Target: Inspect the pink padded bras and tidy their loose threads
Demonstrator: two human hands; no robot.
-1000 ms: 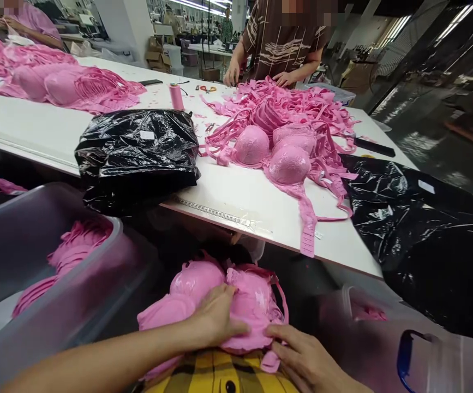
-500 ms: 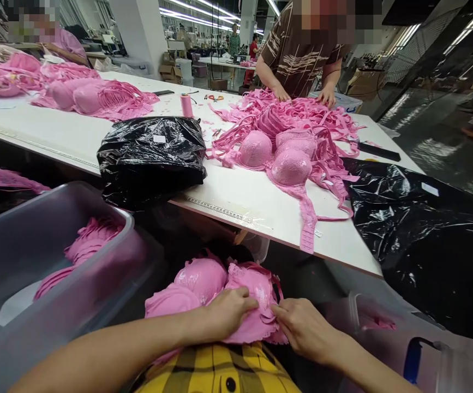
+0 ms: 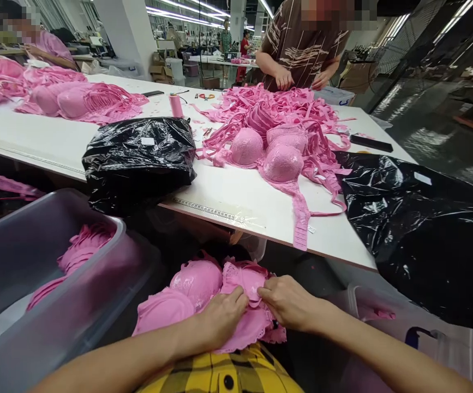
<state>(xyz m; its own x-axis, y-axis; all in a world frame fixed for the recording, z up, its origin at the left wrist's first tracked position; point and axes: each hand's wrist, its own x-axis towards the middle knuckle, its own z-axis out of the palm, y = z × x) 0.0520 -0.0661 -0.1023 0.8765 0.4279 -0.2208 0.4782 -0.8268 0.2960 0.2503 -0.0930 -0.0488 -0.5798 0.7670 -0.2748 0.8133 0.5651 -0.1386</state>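
Note:
On my lap lies a pink lace bra (image 3: 242,327), with other pink bra cups (image 3: 197,281) beside it to the left. My left hand (image 3: 223,316) is closed on the bra's fabric, fingers bent and pressed together near its middle. Just right of it, my right hand (image 3: 287,300) pinches the same bra at the edge of its cup. A small gap separates the two hands, and a fold of pink fabric runs between them. The fingertips are partly hidden in the cloth.
A white table (image 3: 236,215) stands ahead, bearing a pile of pink bras (image 3: 277,147), a black plastic bag (image 3: 142,158) and a thread spool (image 3: 176,105). Another black bag (image 3: 420,234) hangs at right. Grey bin (image 3: 68,295) is at left. A co-worker (image 3: 301,52) handles the pile opposite.
My right hand has moved up and slightly left along the bra, closer to my left hand. The co-worker's hands have shifted a little over the pile. The view has turned slightly right.

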